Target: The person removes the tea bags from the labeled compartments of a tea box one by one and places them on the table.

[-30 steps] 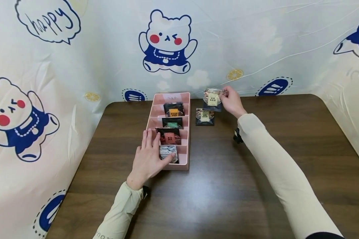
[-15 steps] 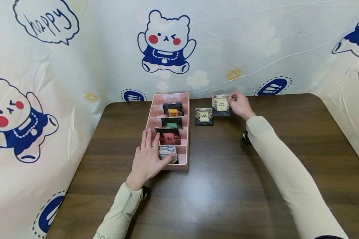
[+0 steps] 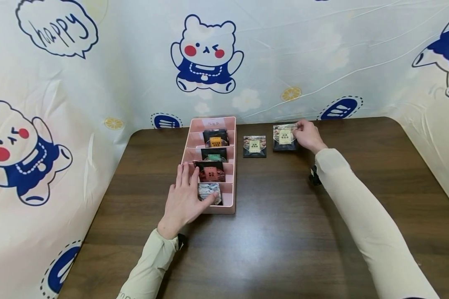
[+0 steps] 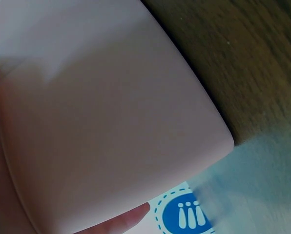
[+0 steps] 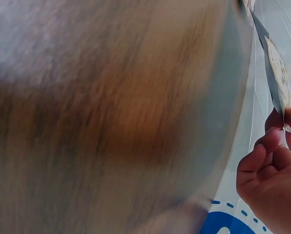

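Note:
My right hand [image 3: 309,136] pinches a square dark packet with a cream label [image 3: 285,136] by its right edge, near the back of the table. In the right wrist view the same packet [image 5: 276,68] appears edge-on between thumb and fingers. A matching packet [image 3: 254,146] lies flat to its left. My left hand [image 3: 183,201] rests on the left side of a pink divided box [image 3: 230,199], fingers extended along the wall and thumb over the front compartment. Inside stand packets with orange [image 3: 215,142], green [image 3: 214,157] and red [image 3: 211,174] labels, plus a grey-white packet [image 3: 208,192] in front.
The brown wooden table [image 3: 269,232] extends to the front and both sides. A patterned cloth [image 3: 284,54] with cartoon bears hangs right behind its back edge and along the left and right.
My right hand has moved the held packet rightward and a little nearer, away from the packet lying on the table. My left hand has stayed on the box.

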